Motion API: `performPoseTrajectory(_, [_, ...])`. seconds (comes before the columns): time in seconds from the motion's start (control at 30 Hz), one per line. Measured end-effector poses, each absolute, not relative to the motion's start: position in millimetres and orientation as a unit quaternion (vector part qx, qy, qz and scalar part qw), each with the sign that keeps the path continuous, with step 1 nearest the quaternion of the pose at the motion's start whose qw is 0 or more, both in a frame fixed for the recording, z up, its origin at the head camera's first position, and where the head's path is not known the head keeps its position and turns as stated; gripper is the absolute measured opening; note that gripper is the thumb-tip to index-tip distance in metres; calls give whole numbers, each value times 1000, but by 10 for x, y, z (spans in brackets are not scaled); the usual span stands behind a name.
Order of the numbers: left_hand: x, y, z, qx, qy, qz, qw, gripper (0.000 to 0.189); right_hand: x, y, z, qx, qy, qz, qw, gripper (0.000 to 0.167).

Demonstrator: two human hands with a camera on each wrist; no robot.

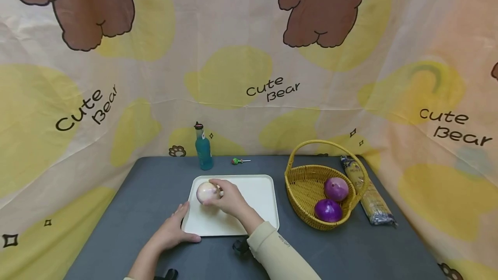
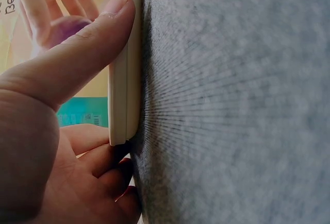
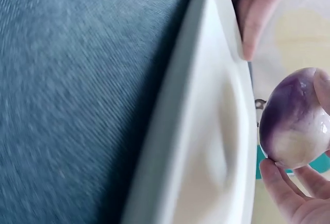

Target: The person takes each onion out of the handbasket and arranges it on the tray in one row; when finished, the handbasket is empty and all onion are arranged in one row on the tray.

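Observation:
A white and purple onion [image 1: 207, 193] is pinched between the thumb and fingers of my right hand [image 1: 230, 198], over the left part of a white tray [image 1: 249, 204]. In the right wrist view the onion [image 3: 294, 118] shows a dark purple patch on one side and a pale one on the other. My left hand [image 1: 171, 229] holds the tray at its near left corner. Its thumb [image 2: 98, 44] lies along the tray's front edge [image 2: 124, 100], and the fingers [image 2: 103, 175] are at the left side.
A yellow wicker basket [image 1: 297, 200] with two purple onions [image 1: 328, 210] stands right of the tray. Beside it lies a long plastic-wrapped pack [image 1: 369, 195]. Behind the tray are a blue bottle [image 1: 204, 150] and a lollipop [image 1: 237, 161]. A patterned cloth [image 1: 233, 77] hangs behind the grey table [image 1: 128, 211].

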State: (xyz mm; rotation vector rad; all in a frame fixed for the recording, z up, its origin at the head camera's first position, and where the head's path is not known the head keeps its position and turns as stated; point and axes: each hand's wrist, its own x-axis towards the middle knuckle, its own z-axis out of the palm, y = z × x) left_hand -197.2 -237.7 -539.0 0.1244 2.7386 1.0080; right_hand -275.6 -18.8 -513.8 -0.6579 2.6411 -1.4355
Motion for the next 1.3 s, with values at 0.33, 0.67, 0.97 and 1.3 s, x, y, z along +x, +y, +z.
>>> performPoseTrajectory(0.33, [-1990,-2361,-5394,35,931,343,118,131,-2785,-384,-5295,-174,877,-446,39,73])
performPoseTrajectory(0.67, [-1992,-2359,-5369,31,928,350,126,130,-2775,-476,-5334,-180,900,-393,59,75])
performPoseTrajectory(0.97, [-2002,-2364,-5389,29,927,351,126,131,-2740,-474,-5230,-183,900,-388,73,85])
performPoseTrajectory(1.3, [-1996,-2384,-5409,43,929,349,117,128,-2615,-437,-4962,-173,908,-379,37,84])
